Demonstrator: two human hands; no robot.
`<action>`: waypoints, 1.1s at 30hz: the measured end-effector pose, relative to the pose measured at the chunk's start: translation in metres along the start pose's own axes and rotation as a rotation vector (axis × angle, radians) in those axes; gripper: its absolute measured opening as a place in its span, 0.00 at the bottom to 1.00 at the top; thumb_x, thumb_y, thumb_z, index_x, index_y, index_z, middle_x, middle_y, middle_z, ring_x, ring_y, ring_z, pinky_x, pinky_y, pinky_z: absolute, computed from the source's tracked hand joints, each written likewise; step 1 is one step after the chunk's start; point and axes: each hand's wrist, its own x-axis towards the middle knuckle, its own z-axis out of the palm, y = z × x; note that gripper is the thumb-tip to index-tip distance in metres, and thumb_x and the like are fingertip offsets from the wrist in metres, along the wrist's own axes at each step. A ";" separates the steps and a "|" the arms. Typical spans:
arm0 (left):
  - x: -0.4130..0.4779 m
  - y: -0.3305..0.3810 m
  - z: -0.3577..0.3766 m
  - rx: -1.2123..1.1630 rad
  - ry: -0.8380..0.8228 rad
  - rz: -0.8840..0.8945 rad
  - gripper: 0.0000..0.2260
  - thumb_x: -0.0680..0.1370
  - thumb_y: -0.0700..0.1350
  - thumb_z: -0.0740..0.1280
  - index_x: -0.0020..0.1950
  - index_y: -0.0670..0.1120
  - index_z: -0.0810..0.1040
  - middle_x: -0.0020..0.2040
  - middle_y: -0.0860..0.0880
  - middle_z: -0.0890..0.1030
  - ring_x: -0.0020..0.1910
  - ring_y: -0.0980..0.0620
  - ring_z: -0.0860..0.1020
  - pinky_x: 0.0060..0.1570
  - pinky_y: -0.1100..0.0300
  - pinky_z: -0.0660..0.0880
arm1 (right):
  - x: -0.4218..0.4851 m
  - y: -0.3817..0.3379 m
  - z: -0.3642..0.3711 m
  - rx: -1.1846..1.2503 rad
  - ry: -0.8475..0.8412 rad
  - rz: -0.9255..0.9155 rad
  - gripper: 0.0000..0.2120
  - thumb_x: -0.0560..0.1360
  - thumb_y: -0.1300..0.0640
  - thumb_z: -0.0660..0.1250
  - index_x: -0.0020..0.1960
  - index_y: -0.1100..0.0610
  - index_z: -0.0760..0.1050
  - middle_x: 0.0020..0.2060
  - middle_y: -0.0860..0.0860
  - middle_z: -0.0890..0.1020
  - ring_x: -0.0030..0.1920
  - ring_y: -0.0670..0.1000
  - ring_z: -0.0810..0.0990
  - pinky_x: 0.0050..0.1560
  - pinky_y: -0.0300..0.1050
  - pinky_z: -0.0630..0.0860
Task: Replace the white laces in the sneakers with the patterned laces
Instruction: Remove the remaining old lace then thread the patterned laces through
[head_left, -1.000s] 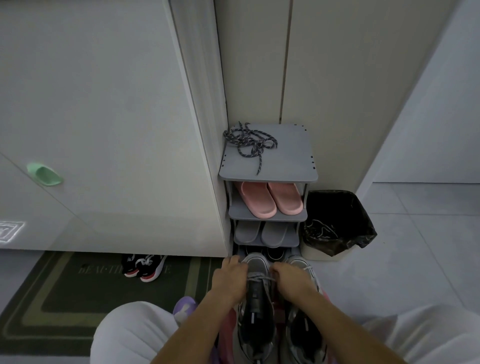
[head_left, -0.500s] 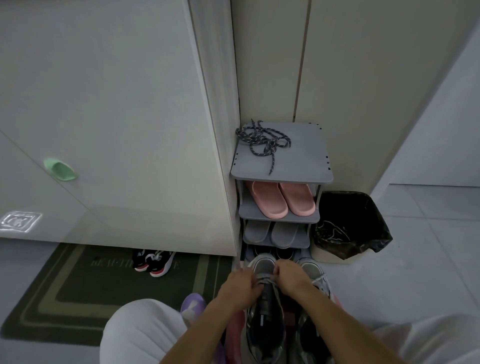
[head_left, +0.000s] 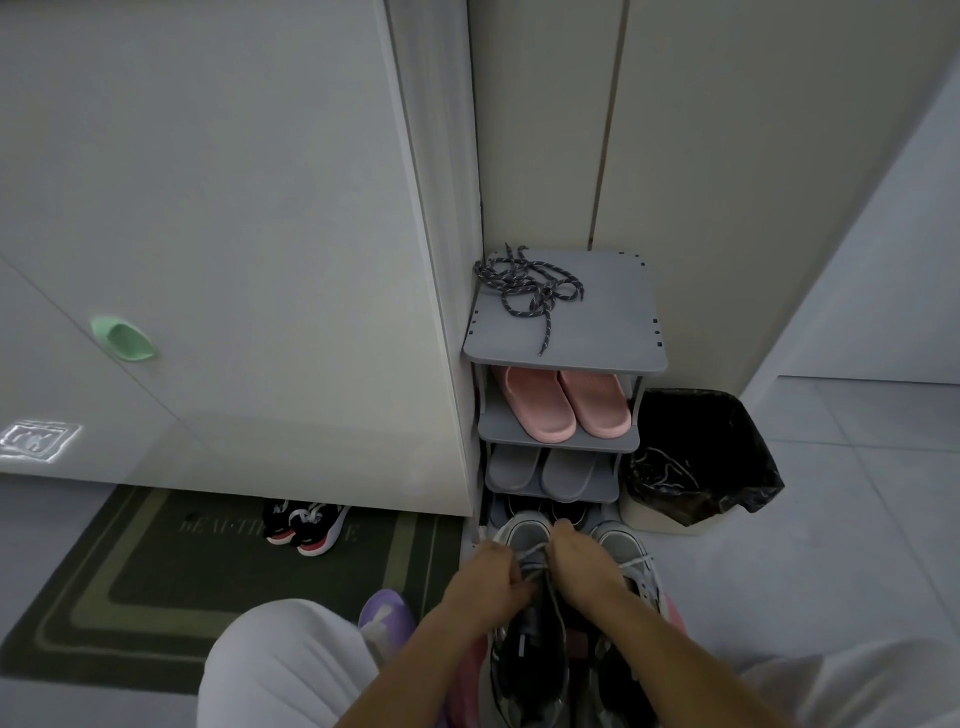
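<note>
Two grey and black sneakers stand side by side on the floor in front of me: the left sneaker (head_left: 527, 644) and the right sneaker (head_left: 621, 548). My left hand (head_left: 483, 577) and my right hand (head_left: 582, 566) are both over the left sneaker's front, fingers curled on its white lace (head_left: 530, 558). The patterned laces (head_left: 527, 288), dark with light flecks, lie in a loose tangle on top of the grey shoe rack (head_left: 613, 332).
The rack holds pink slippers (head_left: 566, 402) and grey slippers (head_left: 540, 470) on lower shelves. A bin with a black bag (head_left: 696, 462) stands right of it. A green doormat (head_left: 156, 566) with small black-red shoes (head_left: 304, 522) lies left, under a white cabinet. My knees frame the sneakers.
My head has turned left, so the scene has shifted right in view. Both hands have come closer together over the left sneaker's lace.
</note>
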 end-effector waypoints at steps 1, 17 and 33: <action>0.001 -0.001 0.001 -0.012 -0.003 0.006 0.14 0.74 0.48 0.67 0.31 0.45 0.70 0.37 0.45 0.74 0.32 0.52 0.71 0.38 0.57 0.71 | 0.000 0.001 0.001 0.025 -0.009 0.013 0.06 0.79 0.63 0.53 0.54 0.61 0.66 0.54 0.61 0.79 0.54 0.60 0.78 0.42 0.46 0.66; -0.006 -0.005 0.003 -0.199 0.007 -0.068 0.12 0.72 0.51 0.70 0.40 0.49 0.67 0.39 0.52 0.72 0.38 0.54 0.73 0.38 0.60 0.69 | -0.003 0.001 -0.012 0.208 0.034 0.041 0.06 0.79 0.56 0.56 0.46 0.58 0.63 0.49 0.59 0.80 0.48 0.58 0.78 0.41 0.45 0.68; -0.011 -0.011 0.008 -0.298 0.017 -0.108 0.13 0.71 0.46 0.70 0.43 0.52 0.65 0.49 0.50 0.76 0.46 0.53 0.76 0.45 0.61 0.74 | 0.002 -0.002 -0.040 0.171 0.114 0.005 0.07 0.79 0.55 0.56 0.44 0.57 0.65 0.44 0.57 0.80 0.46 0.57 0.78 0.40 0.46 0.69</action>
